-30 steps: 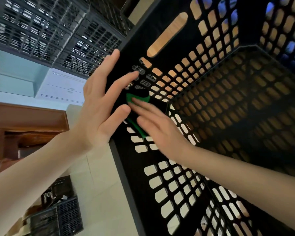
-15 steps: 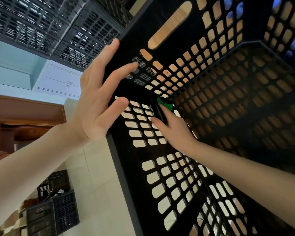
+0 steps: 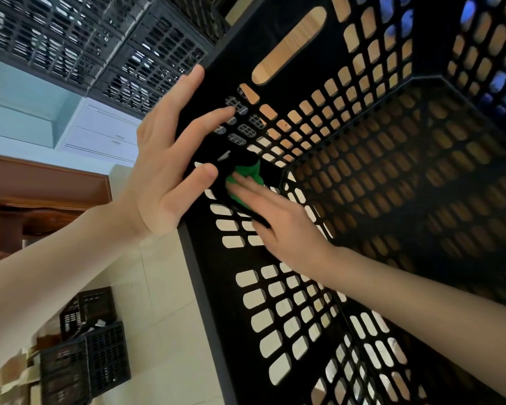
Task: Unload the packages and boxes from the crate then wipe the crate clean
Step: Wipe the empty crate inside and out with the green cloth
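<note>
A: Where was the crate?

B: The black lattice crate (image 3: pixel 214 287) filled the view from 12 round to 6 o'clock, with its open mouth towards the camera.

A: And the hands?

B: The left hand (image 3: pixel 170 162) sat at about 10 o'clock from centre, over the crate's rim near a corner. Its fingers were straight and spread apart, tips against the inner wall. The right hand (image 3: pixel 278 226) reached inside, fingers straight and close together, pressing a green cloth (image 3: pixel 247 175) flat into that corner, just beside the left thumb.

A: Anything around it?

B: Stacked black crates (image 3: pixel 100 45) at 11 o'clock, and floor crates (image 3: pixel 91 355) on pale tiles (image 3: pixel 158 317) at 7 o'clock.
</note>
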`<action>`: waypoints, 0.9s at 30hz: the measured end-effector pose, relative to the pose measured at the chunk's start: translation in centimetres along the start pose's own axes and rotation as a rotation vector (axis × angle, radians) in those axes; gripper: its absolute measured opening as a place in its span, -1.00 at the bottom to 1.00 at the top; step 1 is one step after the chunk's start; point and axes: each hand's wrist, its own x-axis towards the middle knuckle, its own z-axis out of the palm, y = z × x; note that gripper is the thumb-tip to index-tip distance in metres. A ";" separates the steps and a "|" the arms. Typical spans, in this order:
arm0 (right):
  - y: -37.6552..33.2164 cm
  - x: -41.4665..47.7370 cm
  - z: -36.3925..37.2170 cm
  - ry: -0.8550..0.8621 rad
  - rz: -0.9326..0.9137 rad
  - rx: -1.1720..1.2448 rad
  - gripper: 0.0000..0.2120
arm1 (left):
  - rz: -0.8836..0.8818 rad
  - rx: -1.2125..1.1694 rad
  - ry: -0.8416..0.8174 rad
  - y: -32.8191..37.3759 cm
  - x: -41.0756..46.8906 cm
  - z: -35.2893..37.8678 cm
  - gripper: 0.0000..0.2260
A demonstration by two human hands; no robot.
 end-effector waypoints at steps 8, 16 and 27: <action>5.4 0.3 -1.6 -0.102 0.392 -0.174 -0.45 | -0.034 -0.008 -0.012 0.4 0.1 -0.2 -0.48; -1.6 -0.1 -1.6 -0.018 0.085 0.046 -0.41 | -0.031 -0.007 -0.012 0.1 0.1 -0.3 -0.48; 2.3 -1.2 -1.6 -0.083 0.144 -0.170 -0.38 | -0.034 -0.008 -0.006 -0.1 0.1 -0.2 -0.49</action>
